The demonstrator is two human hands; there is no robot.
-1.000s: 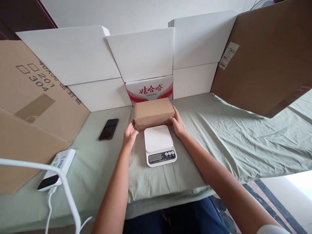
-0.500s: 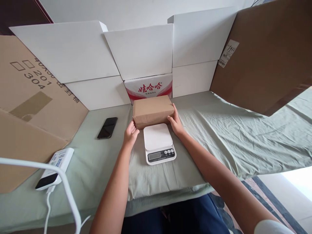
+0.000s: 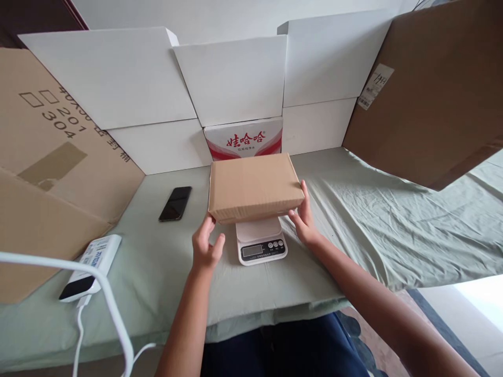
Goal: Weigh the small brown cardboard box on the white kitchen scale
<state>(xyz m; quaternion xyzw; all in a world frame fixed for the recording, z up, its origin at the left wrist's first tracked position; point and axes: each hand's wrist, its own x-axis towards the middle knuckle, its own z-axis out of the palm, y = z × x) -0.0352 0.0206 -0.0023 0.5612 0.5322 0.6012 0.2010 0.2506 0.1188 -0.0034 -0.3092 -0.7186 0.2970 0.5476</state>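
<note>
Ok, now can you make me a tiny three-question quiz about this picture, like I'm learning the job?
1. True or false: the phone lies on the green cloth, to the left of the scale.
2. Pick one: what are the left hand and right hand both touching?
a) the phone
b) the small brown box
c) the white cable
3. Fill in: the scale's front panel has ___ round buttons.

Key: 1 true; 2 b; 3 three.

The lone camera sits up on the person's head, peering forward and down at the left hand (image 3: pixel 204 247) and right hand (image 3: pixel 305 222), fairly close above the bench (image 3: pixel 271 293), facing the white boxes (image 3: pixel 236 84).
</note>
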